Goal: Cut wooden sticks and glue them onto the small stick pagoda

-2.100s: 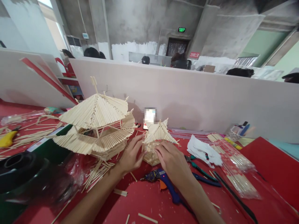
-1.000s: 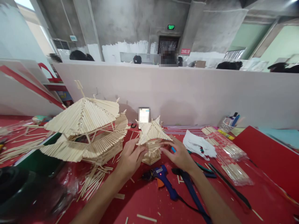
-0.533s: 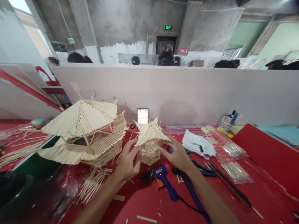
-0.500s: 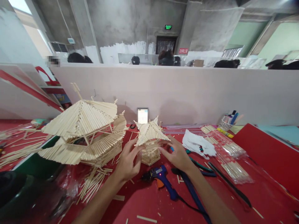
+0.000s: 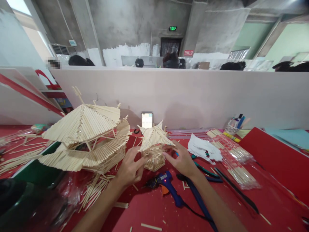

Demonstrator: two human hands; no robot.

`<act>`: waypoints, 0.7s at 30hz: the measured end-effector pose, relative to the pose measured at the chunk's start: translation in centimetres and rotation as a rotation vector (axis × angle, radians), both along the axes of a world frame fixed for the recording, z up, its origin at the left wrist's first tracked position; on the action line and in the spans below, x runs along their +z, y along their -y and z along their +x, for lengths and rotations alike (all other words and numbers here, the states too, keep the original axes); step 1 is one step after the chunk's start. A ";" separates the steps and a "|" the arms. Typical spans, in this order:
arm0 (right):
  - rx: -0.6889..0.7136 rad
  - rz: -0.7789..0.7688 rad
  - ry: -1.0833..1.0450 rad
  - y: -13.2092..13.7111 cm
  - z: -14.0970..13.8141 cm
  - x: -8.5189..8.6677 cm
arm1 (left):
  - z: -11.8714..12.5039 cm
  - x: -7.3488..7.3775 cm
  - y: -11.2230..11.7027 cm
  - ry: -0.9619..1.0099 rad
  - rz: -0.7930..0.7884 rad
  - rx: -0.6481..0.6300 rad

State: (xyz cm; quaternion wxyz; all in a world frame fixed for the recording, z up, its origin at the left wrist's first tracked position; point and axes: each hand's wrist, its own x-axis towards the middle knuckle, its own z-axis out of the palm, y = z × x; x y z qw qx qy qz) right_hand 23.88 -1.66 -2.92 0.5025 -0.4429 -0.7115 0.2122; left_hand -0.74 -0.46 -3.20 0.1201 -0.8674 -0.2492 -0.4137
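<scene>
A small pavilion model made of wooden sticks (image 5: pixel 154 145) stands on the red table (image 5: pixel 154 209). My left hand (image 5: pixel 129 169) touches its left side with the fingers spread, fingertips under the roof edge. My right hand (image 5: pixel 181 160) pinches the roof's right edge with thumb and fingers. A much larger stick pagoda model (image 5: pixel 87 135) stands just to the left. A blue hot glue gun (image 5: pixel 167 187) lies on the table right below the small model, between my wrists.
Loose sticks (image 5: pixel 95 190) lie under the big model. Pliers (image 5: pixel 205 172), a white cloth (image 5: pixel 204 149) and bags of sticks (image 5: pixel 238 167) lie to the right. A dark bowl (image 5: pixel 14 196) sits at front left. A pale partition (image 5: pixel 193 96) closes the back, with other people's heads beyond.
My right hand has left the front of the small model for its right roof edge. My left hand opened its fingers along the left side. The view shifted slightly.
</scene>
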 end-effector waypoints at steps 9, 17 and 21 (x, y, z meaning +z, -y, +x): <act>-0.040 0.030 0.115 0.1 0.3 0.5 | -0.1 0.0 0.0 -0.005 -0.028 -0.025; 0.056 -0.045 0.096 0.2 1.1 0.8 | -0.4 -0.6 -0.2 0.114 -0.170 -0.016; 0.041 -0.040 0.079 0.1 0.8 0.8 | -0.6 -0.7 -0.3 0.046 -0.156 -0.057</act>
